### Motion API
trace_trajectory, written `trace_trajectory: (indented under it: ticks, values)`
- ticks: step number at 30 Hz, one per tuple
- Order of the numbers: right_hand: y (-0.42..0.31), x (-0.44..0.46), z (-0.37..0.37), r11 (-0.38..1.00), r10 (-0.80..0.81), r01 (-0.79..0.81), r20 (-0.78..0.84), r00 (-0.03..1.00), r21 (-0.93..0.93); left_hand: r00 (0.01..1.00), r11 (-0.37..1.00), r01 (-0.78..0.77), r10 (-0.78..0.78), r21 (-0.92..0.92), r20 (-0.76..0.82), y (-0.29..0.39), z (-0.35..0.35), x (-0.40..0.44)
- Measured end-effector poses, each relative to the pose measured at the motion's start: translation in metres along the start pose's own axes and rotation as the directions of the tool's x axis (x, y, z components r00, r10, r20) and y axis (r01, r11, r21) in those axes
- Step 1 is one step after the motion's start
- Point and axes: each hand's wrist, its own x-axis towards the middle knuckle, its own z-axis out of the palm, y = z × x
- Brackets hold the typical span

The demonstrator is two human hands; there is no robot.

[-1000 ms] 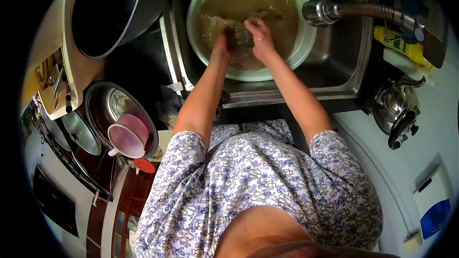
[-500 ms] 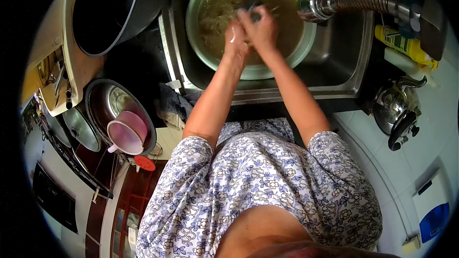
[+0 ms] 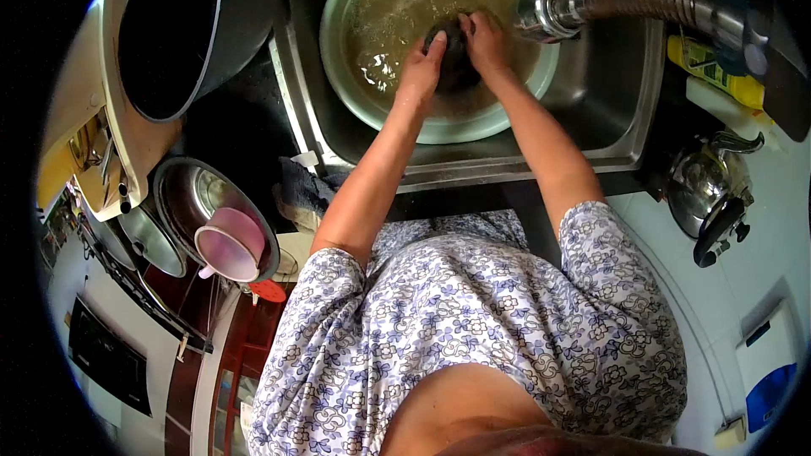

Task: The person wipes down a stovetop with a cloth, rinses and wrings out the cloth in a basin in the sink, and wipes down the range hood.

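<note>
My left hand (image 3: 419, 72) clamped on left side of dark thing (image 3: 454, 63), thumb over top; my right hand (image 3: 487, 44) clamped on right side. Thing sits between them, near middle of green basin (image 3: 333, 51), in murky water (image 3: 410, 0); how deep, I cannot tell. Step in hand looks like handling it in water; next move calls for firm two-sided hold, clear of tap (image 3: 549, 15). Yellow bottle (image 3: 718, 72) at right: label there, print unreadable to me.

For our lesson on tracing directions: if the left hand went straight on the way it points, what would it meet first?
Most likely the dark object, which the left hand and right hand seem to hold between them. Depth is hard to judge from this one view.
</note>
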Motion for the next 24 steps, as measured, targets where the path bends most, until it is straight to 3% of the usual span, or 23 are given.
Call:
trace_trajectory:
  ticks: [2,3,4,8,9,10,12,14,15,16,18,21,22,23,24]
  values:
    - [0.02,0.001,-0.005,0.989,-0.099,0.113,0.13,0.987,-0.1,0.994,0.982,-0.034,0.052,0.183,-0.093,-0.008,-0.02,0.013]
    - [0.023,0.001,-0.008,0.975,-0.151,0.18,0.208,0.966,-0.128,0.983,0.957,-0.151,0.171,0.247,-0.062,-0.032,-0.043,0.036]
    - [0.023,0.001,-0.011,0.995,-0.094,0.1,0.223,0.97,-0.019,0.993,0.993,-0.092,0.097,0.078,-0.063,-0.048,-0.06,0.051]
    - [0.012,-0.007,0.012,0.93,0.208,-0.237,0.129,0.97,0.28,0.962,0.983,0.183,-0.178,0.003,-0.205,-0.06,-0.065,0.059]
    - [0.002,-0.008,0.016,0.865,0.303,-0.331,0.133,0.944,0.377,0.956,0.968,0.235,-0.246,-0.082,-0.159,-0.05,-0.056,0.054]
    - [-0.029,0.005,-0.009,0.707,0.346,-0.463,0.308,0.886,0.535,0.943,0.943,0.292,-0.312,-0.163,-0.113,-0.039,-0.047,0.049]
    - [-0.091,-0.001,-0.042,0.633,0.224,-0.297,0.198,0.954,0.715,0.929,0.836,0.367,-0.349,-0.407,0.122,-0.007,-0.03,0.027]
    - [-0.139,-0.017,-0.083,0.366,0.214,-0.388,0.329,0.92,0.846,0.968,0.848,0.25,-0.214,-0.468,0.129,-0.008,-0.033,0.023]
    - [-0.154,-0.026,-0.102,0.463,0.104,-0.304,0.289,0.952,0.833,0.979,0.838,0.205,-0.174,-0.506,0.107,-0.002,-0.032,0.013]
    - [-0.166,-0.034,-0.117,0.548,-0.009,-0.209,0.256,0.967,0.81,0.974,0.697,0.212,-0.096,-0.685,0.203,-0.007,-0.034,0.011]
    - [-0.18,-0.047,-0.138,0.648,-0.198,-0.015,0.187,0.962,0.761,0.939,0.586,0.289,-0.019,-0.757,0.343,-0.002,-0.037,0.01]
    - [-0.18,-0.048,-0.135,0.769,-0.206,0.016,0.223,0.953,0.639,0.942,0.429,0.248,0.102,-0.868,0.32,-0.041,-0.049,0.025]
    - [-0.175,-0.046,-0.126,0.811,-0.195,0.02,0.238,0.952,0.585,0.966,0.449,0.188,0.075,-0.873,0.246,-0.038,-0.044,0.012]
    - [-0.161,-0.035,-0.103,0.82,-0.211,0.119,0.102,0.972,0.559,0.984,0.471,0.127,0.048,-0.873,0.169,-0.038,-0.039,0.004]
    - [-0.148,-0.022,-0.085,0.814,-0.142,0.103,0.024,0.99,0.571,0.984,0.53,0.148,0.008,-0.835,0.18,-0.033,-0.033,0.006]
